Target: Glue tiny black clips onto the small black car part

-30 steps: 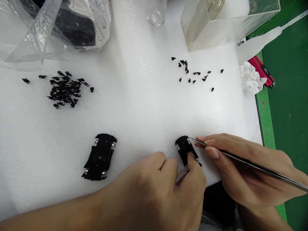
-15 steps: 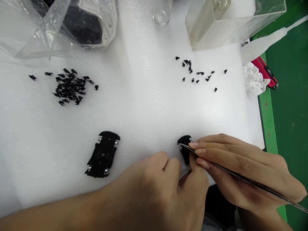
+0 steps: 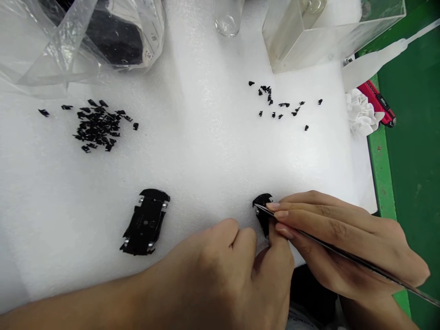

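Note:
My right hand (image 3: 343,238) pinches a pair of metal tweezers (image 3: 319,240) whose tips touch the near end of a small black toy car chassis (image 3: 264,201). My left hand (image 3: 237,266) is closed, its thumb pressed on that chassis; the lower part of the chassis is hidden behind my fingers. A second black toy car chassis (image 3: 146,222), underside up with small silvery axle parts at its corners, lies left of my left hand. Whether the tweezers grip a tiny piece cannot be made out.
A pile of small black parts (image 3: 98,126) lies at the left, and several more scattered parts (image 3: 283,105) at the right. Behind stand a clear plastic bag (image 3: 30,50), a glass vessel (image 3: 227,23) and a clear acrylic box (image 3: 292,50). A white squeeze bottle (image 3: 371,64) borders the right edge.
The tweezer tips and my right hand have shifted very slightly left on the chassis. The whole view has drifted a little; both hands keep their hold.

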`<state>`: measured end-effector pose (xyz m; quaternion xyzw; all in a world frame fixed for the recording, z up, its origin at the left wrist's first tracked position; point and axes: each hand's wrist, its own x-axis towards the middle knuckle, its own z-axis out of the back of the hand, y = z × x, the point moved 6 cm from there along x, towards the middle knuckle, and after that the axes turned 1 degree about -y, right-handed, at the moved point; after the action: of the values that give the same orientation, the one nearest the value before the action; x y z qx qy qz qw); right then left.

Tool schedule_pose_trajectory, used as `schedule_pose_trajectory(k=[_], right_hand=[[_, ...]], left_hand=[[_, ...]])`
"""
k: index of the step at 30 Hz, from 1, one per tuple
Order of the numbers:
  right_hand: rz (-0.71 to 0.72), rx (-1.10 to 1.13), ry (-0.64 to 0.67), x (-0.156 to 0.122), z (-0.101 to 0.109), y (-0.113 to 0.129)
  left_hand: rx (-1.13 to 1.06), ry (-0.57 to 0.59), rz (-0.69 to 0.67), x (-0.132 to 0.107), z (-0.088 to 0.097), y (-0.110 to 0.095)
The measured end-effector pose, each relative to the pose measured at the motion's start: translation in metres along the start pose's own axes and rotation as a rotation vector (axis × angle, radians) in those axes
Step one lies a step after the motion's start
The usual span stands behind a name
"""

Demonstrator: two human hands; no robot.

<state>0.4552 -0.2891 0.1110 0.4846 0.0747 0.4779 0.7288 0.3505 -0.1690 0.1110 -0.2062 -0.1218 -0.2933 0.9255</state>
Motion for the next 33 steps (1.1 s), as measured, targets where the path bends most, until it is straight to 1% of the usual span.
schedule_pose_trajectory(k=[6,10,13,17,22,27,29,33], right_hand=[[-0.053,0.034,-0.045,-0.002,0.002,-0.004],[-0.079,0.04,-0.045,-0.003,0.0,-0.006],[-0.079,0.044,-0.021,-0.005,-0.002,-0.005],[-0.097,0.033,-0.017,-0.005,-0.002,-0.005],[-0.081,0.052,-0.031,-0.003,-0.002,-0.004],[-0.081,0.041,-0.028,-0.005,-0.003,-0.006],[-0.106,0.001,-0.062,-0.007,0.0,-0.006],[-0.262,-0.105,-0.224,-0.015,0.012,-0.012]], left_hand=[[0.058,0.021,-0.017,0.003,-0.002,0.001],[0.03,0.036,-0.016,0.0,0.001,0.001],[0.015,0.04,-0.012,0.0,-0.001,0.001],[0.016,-0.02,-0.001,0.001,-0.004,-0.001],[0.004,0.008,0.026,-0.002,-0.004,-0.002],[-0.022,-0.004,0.021,-0.002,-0.002,-0.002],[0.007,-0.012,0.013,-0.001,-0.004,-0.002],[0.075,-0.006,-0.002,0.0,-0.006,-0.003]])
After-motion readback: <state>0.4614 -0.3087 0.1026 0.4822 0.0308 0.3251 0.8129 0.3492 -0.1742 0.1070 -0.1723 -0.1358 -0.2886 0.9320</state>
